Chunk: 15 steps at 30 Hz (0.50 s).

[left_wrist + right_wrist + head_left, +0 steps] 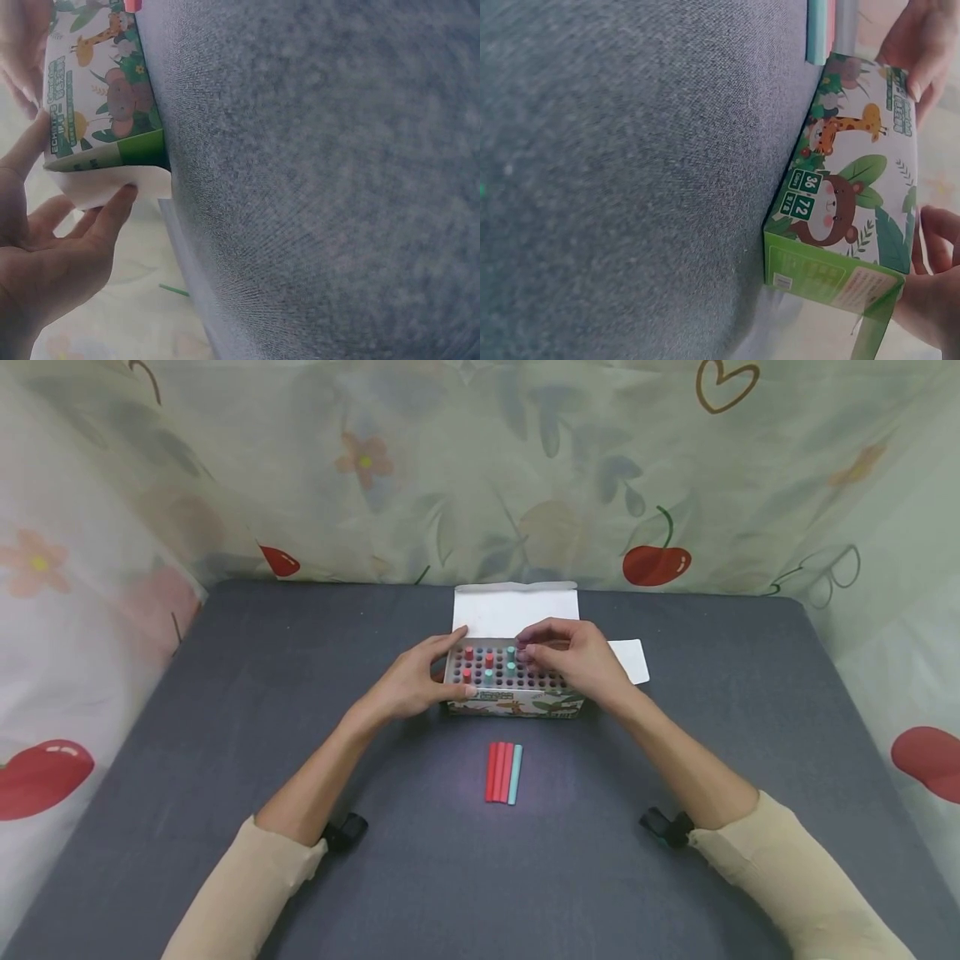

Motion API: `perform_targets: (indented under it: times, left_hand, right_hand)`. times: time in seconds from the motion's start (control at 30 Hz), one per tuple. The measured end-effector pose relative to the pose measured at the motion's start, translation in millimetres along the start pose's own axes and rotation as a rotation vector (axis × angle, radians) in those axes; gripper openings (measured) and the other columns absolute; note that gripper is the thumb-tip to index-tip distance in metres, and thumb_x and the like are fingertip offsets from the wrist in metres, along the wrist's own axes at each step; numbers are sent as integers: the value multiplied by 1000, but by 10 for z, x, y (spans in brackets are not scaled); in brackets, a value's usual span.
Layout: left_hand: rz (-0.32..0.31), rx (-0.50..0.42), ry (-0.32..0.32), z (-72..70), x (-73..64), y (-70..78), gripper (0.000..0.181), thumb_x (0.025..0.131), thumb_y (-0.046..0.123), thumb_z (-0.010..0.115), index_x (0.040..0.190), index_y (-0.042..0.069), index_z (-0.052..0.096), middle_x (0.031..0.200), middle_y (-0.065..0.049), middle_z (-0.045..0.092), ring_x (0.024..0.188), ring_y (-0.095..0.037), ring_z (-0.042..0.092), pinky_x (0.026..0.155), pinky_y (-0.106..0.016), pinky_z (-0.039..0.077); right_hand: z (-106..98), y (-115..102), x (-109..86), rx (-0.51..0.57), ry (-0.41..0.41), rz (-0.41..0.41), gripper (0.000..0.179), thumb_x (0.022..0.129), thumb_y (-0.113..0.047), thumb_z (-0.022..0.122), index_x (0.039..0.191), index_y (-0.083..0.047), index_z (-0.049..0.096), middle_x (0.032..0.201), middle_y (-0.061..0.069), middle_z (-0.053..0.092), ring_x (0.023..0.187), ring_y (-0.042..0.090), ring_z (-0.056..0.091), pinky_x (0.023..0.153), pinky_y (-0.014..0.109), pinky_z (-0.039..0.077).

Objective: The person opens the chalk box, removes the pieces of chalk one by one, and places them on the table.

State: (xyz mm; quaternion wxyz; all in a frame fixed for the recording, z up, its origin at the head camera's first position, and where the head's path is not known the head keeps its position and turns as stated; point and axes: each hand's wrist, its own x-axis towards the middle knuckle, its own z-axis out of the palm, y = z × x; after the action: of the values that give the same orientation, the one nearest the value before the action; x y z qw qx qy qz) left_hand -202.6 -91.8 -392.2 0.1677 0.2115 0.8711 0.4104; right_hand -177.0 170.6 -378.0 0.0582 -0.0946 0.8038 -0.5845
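An opened cardboard chalk box [517, 703] with animal pictures has a top full of round holes. Several red and teal chalk sticks stand in holes on its left half, among them a red one [489, 661] and a teal one [511, 669]. My left hand [412, 677] grips the box's left end, thumb at the front edge and fingers toward the back; in the left wrist view a fingertip touches the white end flap [105, 185]. Over the holes, my right hand [573, 656] has thumb and forefinger bent close together beside a teal stick [511, 653]. Anything between those fingertips is hidden.
Several chalk sticks, red ones [499, 772] and a teal one [515, 774], lie side by side on the grey tabletop [450, 893] before the box. The white lid [516, 612] stands open behind, and another flap [630, 660] sticks out right. Patterned cloth surrounds the table.
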Motion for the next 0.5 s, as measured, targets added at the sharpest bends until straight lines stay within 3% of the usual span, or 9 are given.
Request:
perform_targets:
  times: [0.23,0.5]
  left_hand:
    - [7,-8,1,-1,2,0,92,85,26,82,159,24,27,152,-12,37,119,-24,51,102,-41,46]
    - [1,-1,3,1,16,-16,91,85,27,81,159,25,27,153,-11,37,120,-24,49,104,-40,45]
  right_hand:
    - [36,-3,53,-98,39,-7,17,96,-10,66,111,-6,73,108,9,72,95,23,70,80,30,54]
    - [47,-40,86,-224,9,21,21,96,-15,67,115,-10,74,107,6,74,96,17,69,80,33,50]
